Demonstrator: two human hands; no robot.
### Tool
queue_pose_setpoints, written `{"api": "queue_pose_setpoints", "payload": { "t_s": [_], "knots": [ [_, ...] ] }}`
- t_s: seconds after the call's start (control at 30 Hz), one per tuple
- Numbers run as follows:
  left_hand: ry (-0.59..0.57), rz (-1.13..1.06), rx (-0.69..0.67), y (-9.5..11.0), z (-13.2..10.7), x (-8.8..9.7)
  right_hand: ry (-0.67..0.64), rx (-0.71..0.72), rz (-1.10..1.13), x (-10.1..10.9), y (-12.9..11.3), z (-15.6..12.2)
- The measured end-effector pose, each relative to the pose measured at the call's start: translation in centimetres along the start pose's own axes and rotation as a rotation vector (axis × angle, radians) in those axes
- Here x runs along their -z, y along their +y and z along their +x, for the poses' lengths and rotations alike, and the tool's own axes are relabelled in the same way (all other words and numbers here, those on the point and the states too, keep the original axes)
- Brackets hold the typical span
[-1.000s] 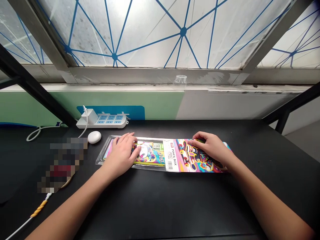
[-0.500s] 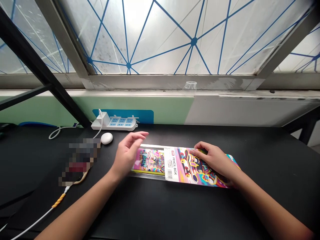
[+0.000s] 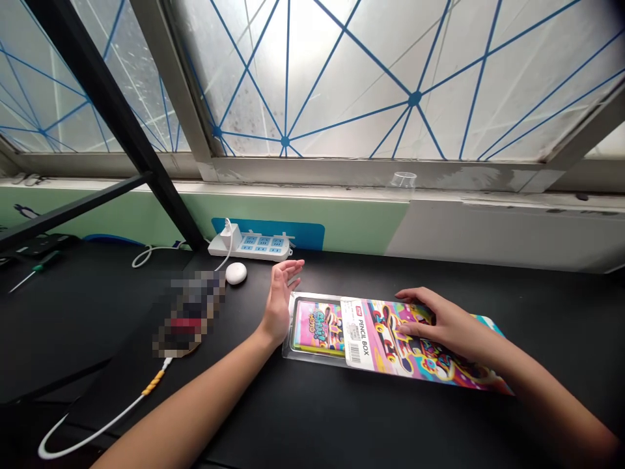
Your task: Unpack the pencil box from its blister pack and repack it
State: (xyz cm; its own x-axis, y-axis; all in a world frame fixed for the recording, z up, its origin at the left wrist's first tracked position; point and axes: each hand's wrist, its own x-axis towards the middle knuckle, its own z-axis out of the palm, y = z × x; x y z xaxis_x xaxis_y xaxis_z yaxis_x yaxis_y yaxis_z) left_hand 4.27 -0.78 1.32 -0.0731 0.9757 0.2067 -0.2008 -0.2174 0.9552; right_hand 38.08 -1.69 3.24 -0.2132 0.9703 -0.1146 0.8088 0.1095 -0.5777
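Two hands at pencil box (image 3: 385,335): left hand (image 3: 278,301) open at its end, right hand (image 3: 446,326) flat on top; could skid off sideways.

pencil box (image 3: 385,339) on desk (image 3: 312,417), power strip (image 3: 251,245) behind

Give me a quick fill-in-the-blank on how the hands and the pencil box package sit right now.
1. The right hand lies flat on the pencil box package, which bears the printed words "PENCIL ____".
2. The left hand, fingers spread, stands at the package's ____ end.
3. Behind the left hand lies a small white oval device, and past it a white ____ strip.

Missing words: BOX; left; power
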Motion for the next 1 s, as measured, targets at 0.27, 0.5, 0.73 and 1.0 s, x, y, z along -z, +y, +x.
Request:
{"api": "queue_pose_setpoints", "payload": {
  "t_s": [0.27,0.5,0.73,1.0],
  "knots": [
    [-0.051,-0.035,0.03,-0.1,0.1,0.2,-0.062,0.206,-0.22,-3.8,-8.2,3.3],
    [-0.029,0.023,0.209,0.1,0.4,0.1,-0.035,0.352,-0.256,-5.6,-12.0,3.8],
    [0.008,-0.098,0.37,-0.1,0.5,-0.3,0.169,0.192,-0.294,-2.3,-2.7,1.1],
    [0.014,-0.125,0.374,-0.3,0.7,-0.5,0.065,-0.028,0.072,-0.8,2.8,-0.5]
  ]
}}
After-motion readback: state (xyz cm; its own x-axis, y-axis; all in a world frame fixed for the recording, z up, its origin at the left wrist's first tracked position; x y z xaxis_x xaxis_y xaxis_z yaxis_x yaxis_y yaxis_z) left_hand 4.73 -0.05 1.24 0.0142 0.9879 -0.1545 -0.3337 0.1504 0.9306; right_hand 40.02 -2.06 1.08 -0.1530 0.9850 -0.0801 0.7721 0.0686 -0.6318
